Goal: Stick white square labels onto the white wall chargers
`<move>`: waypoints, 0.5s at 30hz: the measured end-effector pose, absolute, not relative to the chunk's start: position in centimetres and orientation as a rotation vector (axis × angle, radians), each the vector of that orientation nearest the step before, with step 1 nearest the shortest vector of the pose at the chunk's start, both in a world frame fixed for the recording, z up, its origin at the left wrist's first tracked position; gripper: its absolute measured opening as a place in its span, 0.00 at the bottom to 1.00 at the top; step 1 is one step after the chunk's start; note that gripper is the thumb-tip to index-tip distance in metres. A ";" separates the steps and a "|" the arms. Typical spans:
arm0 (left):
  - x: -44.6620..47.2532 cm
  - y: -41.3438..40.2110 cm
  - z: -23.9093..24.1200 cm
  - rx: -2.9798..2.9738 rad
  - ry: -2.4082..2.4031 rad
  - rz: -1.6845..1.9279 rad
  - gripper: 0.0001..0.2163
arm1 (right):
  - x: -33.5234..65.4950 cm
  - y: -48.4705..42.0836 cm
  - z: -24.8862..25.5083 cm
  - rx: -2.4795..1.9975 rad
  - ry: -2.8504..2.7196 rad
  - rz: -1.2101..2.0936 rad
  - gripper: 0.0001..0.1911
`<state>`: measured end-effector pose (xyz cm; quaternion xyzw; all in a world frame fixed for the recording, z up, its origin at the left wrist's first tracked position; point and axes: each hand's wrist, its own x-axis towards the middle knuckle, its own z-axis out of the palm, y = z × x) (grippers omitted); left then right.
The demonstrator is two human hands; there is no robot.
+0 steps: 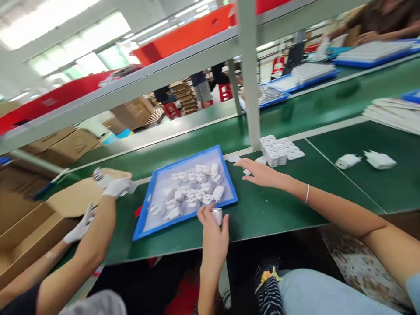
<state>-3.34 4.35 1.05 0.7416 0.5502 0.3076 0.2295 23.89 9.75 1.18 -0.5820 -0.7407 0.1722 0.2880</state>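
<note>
A green workbench (272, 205) spans the view, and on it lies a blue-rimmed tray (230, 176), taken here as the dial. At three o'clock, just outside the rim, the right hand (261, 173) is open, fingers stretched out; at five, the left hand (214, 234) is curled, gripping. A stack of white pieces (278, 151) stands at two. White adapters (218, 193) lie scattered inside the dial. Smallest, at five o'clock, is the white block (216, 216) between left thumb and fingers.
</note>
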 end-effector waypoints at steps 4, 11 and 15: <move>-1.7 8.0 2.3 2.321 1.544 0.675 0.18 | 31.3 2.7 -0.1 -1.786 -1.638 0.207 0.19; 0.7 10.9 3.8 2.525 1.678 0.206 0.16 | 39.0 -6.5 -4.7 -2.157 -1.030 -0.242 0.17; 1.5 11.7 3.9 2.431 1.660 0.203 0.20 | 41.2 -7.7 -5.8 -2.282 -0.840 -0.349 0.23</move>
